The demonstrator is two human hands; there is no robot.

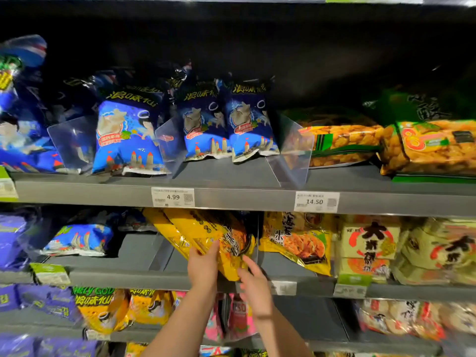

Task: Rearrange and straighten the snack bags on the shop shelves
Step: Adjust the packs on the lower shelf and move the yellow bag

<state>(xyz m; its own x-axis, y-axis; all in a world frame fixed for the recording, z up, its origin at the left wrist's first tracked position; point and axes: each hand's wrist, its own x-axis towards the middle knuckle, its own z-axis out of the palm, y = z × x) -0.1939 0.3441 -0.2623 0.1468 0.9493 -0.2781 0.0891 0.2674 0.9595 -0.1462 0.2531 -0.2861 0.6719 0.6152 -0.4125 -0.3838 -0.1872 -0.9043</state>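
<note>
On the middle shelf [134, 276] a yellow snack bag [206, 230] leans to the left against other yellow bags. My left hand [203, 266] grips its lower part, thumb on the front. My right hand [253, 282] is beside the bag's lower right corner with fingers spread; whether it touches the bag I cannot tell. Another yellow bag [296, 243] stands tilted just to the right, past a clear divider [256, 235].
Blue snack bags [128, 132] stand on the upper shelf [231, 199] between clear dividers, with orange cracker packs [427, 148] to the right. A blue bag [77, 239] lies at the middle shelf's left; cream cracker packs [368, 243] at its right. More bags fill the lower shelf.
</note>
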